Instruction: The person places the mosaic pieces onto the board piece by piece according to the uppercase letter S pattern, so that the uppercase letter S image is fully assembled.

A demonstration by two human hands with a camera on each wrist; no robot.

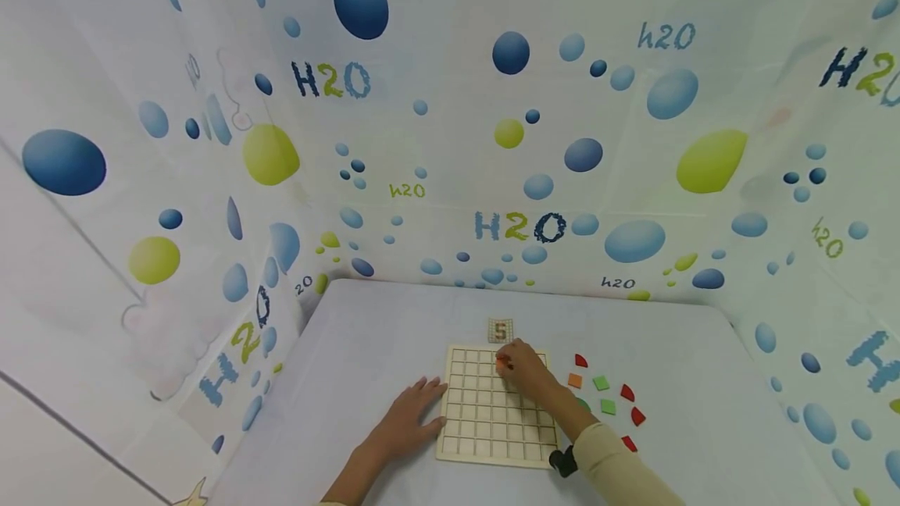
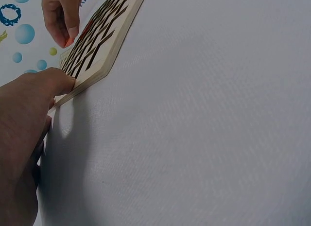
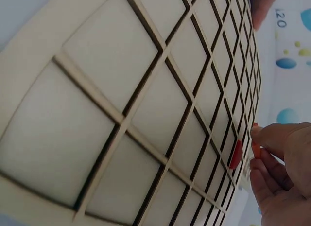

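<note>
A wooden grid board (image 1: 485,412) with square cells lies on the table. My right hand (image 1: 526,369) pinches a small orange tile (image 3: 256,147) over the board's far rows. In the right wrist view a red quarter-round piece (image 3: 236,155) sits in a cell close to those fingertips; in the head view the hand covers that spot. With its fingers spread, my left hand (image 1: 408,420) rests against the board's left edge. Its thumb touches the rim in the left wrist view. Just beyond the board lies a small pattern card (image 1: 501,330) with a figure like an S or 5.
Right of the board lie several loose pieces: an orange tile (image 1: 575,381), green tiles (image 1: 601,383), red quarter-rounds (image 1: 637,416) and a partly hidden green piece (image 1: 583,405). A black object (image 1: 562,461) shows by my right wrist. A printed curtain (image 1: 450,139) surrounds the table.
</note>
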